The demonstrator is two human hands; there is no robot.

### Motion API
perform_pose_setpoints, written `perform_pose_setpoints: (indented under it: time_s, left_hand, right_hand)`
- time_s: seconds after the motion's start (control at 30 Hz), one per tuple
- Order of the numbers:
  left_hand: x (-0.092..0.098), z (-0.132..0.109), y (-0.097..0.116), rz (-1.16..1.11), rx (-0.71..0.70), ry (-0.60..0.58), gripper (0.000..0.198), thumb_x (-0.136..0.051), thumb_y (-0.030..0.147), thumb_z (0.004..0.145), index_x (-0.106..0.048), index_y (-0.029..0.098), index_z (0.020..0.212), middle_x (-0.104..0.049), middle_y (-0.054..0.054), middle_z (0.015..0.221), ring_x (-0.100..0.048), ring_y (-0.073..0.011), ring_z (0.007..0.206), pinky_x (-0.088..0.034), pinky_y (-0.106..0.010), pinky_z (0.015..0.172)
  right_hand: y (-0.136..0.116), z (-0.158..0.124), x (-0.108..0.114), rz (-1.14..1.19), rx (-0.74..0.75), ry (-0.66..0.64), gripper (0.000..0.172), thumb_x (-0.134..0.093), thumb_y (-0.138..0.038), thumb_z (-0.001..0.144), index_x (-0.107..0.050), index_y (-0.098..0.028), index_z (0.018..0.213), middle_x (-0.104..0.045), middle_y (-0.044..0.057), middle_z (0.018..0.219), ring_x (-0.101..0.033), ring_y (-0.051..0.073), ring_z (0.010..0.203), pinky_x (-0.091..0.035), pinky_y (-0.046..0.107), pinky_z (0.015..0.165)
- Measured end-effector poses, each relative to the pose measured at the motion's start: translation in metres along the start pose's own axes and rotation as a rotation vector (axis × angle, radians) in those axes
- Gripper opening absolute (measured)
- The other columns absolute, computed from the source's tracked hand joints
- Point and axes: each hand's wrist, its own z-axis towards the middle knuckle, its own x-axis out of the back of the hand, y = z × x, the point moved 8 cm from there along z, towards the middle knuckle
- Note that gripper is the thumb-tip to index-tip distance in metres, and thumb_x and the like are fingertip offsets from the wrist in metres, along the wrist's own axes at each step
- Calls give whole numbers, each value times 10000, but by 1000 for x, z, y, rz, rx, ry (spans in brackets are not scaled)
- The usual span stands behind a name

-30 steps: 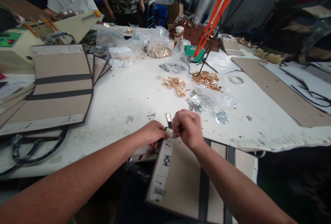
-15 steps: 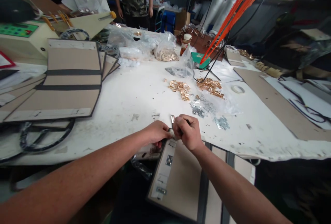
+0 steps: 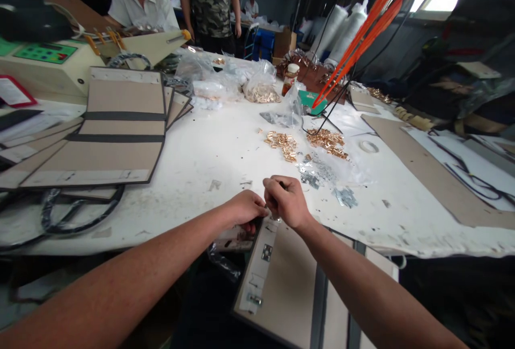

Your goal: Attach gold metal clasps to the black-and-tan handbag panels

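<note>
Both my hands meet at the near edge of the white table (image 3: pixel 209 150). My left hand (image 3: pixel 243 209) pinches the top corner of a tan board with dark borders (image 3: pixel 289 279) that hangs over the table edge toward me. My right hand (image 3: pixel 286 201) is closed round a small tool or metal piece at that same corner; I cannot make out what it is. A white strip (image 3: pixel 260 263) runs down the board's left side with small metal fittings set in it. Gold metal clips (image 3: pixel 281 142) and silver parts (image 3: pixel 317 172) lie just beyond my hands.
A stack of tan boards (image 3: pixel 116 134) lies on the left, over black hoops (image 3: pixel 68 215). A beige machine (image 3: pixel 52 64) stands at far left. Plastic bags (image 3: pixel 257 83), a tape roll (image 3: pixel 369 146), orange cords (image 3: pixel 362 27) and long cardboard (image 3: pixel 430 172) occupy the back and right. People stand behind the table.
My view has tilted up and shifted left. My right hand has closed further over the board's corner, and the small metal piece that stuck up above it is now hidden.
</note>
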Motion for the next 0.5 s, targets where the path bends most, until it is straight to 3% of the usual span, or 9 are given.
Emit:
perform_pose_setpoints:
  time_s: [0.1, 0.2, 0.33, 0.5]
  left_hand:
    - [-1, 1, -1, 23, 11, -26, 165, -673, 203, 871, -648, 152, 716, -592, 18, 475, -605, -155, 407, -428, -227, 442]
    - [0, 2, -1, 26, 30, -21, 161, -673, 200, 873, -634, 173, 719, -582, 28, 463, -607, -155, 406, -444, -226, 434]
    - [-2, 2, -1, 14, 58, -23, 176, -687, 208, 876, -614, 194, 717, -589, 25, 468, -610, -167, 401, -438, -235, 416]
    - [-2, 5, -7, -24, 76, -36, 170, -714, 259, 864, -627, 193, 734, -619, 13, 501, -600, -156, 404, -420, -230, 423]
  right_hand:
    - [0, 0, 5, -29, 41, 14, 505, -656, -434, 952, -528, -205, 520, -470, -44, 431, -389, 92, 404, -308, 249, 431]
    - [0, -4, 10, 68, 121, 33, 499, -640, -438, 967, -526, -212, 538, -498, -33, 455, -416, 105, 419, -329, 259, 445]
    - [16, -12, 24, 223, 118, 128, 472, -643, -406, 961, -499, -226, 549, -474, -35, 458, -389, 112, 399, -296, 267, 416]
    - [13, -20, 35, 308, 204, 151, 486, -639, -467, 963, -478, -240, 564, -467, -30, 480, -395, 121, 416, -338, 279, 440]
